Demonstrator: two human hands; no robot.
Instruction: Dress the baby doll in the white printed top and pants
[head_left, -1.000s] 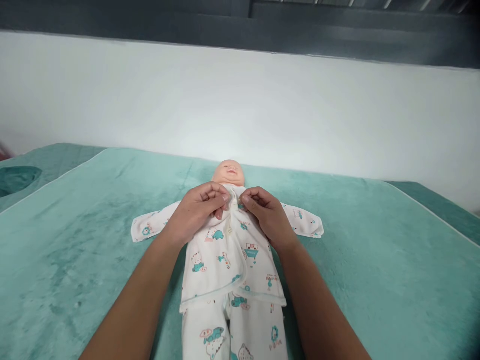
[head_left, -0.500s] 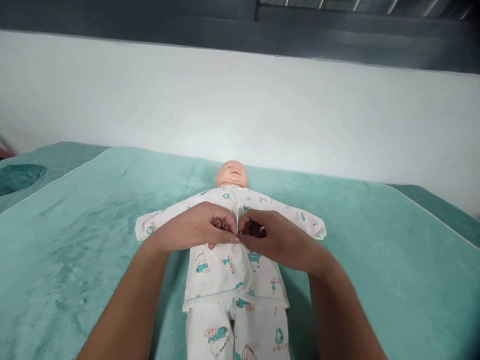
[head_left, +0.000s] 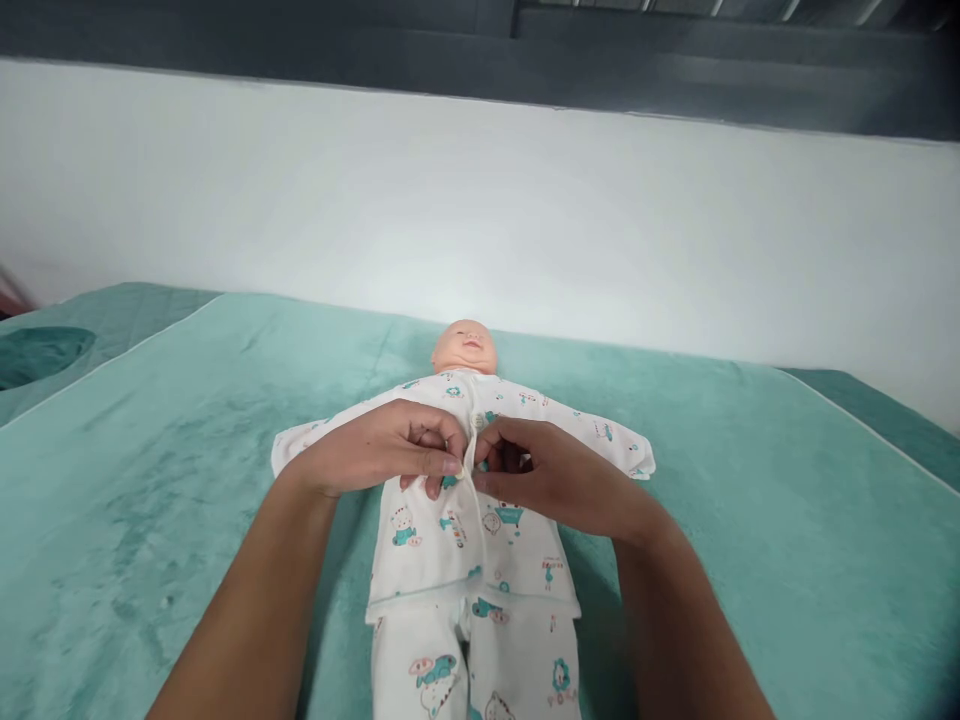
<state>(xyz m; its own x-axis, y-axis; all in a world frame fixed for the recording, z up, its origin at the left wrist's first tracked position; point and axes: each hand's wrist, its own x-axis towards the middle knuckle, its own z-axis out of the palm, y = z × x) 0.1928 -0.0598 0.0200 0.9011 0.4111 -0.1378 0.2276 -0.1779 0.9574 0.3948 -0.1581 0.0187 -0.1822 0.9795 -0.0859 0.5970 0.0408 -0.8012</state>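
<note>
A baby doll lies on its back, head at the far end, dressed in a white printed baby shirt and matching pants. Over its chest, my left hand is closed in a pinch on the shirt's front opening, with a small pale button-like spot at the thumb tip. Just across from it, my right hand pinches the other side of the front edge, thumb and forefinger together. A small fastening shows higher on the placket. The exact grip between my fingertips is partly hidden.
The doll lies on a green plush bed cover with pale piping. A white wall rises behind it, with a dark ledge along the top. A darker green oval lies at the far left.
My left hand has drawn slightly left from the right fingertips, opening a small gap. The shirt's front edge now runs straighter down the middle; the right hand has barely moved.
</note>
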